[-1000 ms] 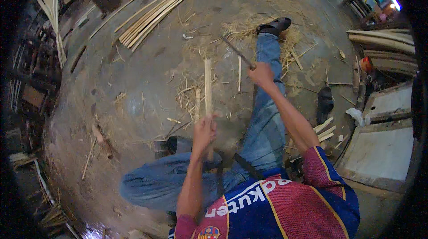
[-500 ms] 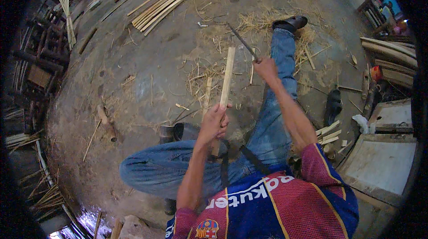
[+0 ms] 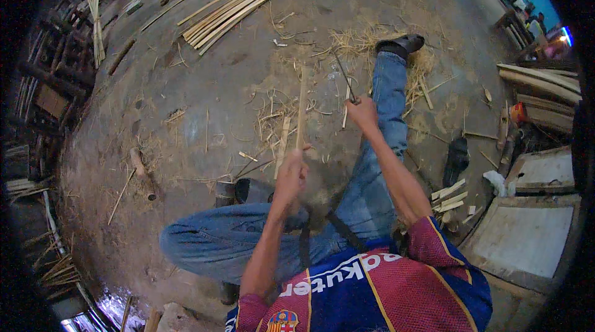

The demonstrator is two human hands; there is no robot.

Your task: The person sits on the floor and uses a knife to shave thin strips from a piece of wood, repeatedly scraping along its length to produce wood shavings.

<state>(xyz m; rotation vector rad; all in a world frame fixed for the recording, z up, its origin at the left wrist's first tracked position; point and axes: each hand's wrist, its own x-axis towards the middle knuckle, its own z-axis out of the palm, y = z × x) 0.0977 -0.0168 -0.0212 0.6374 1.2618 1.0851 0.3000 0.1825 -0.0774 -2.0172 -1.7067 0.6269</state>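
Lying on the floor at left is a short pole, with a fan of slats farther off. The left hand has its grip wrapped round a pale strip, pointing away above scattered shavings. Right of it, the right hand holds one end of a thin blade in a narrow grip, apart from the strip. Shaving the strip seems the step in hand; the next move would call for a firm left hold and a shallow blade angle. Farther right, pale pieces lie beyond the leg.

One held strip, one blade, two panels
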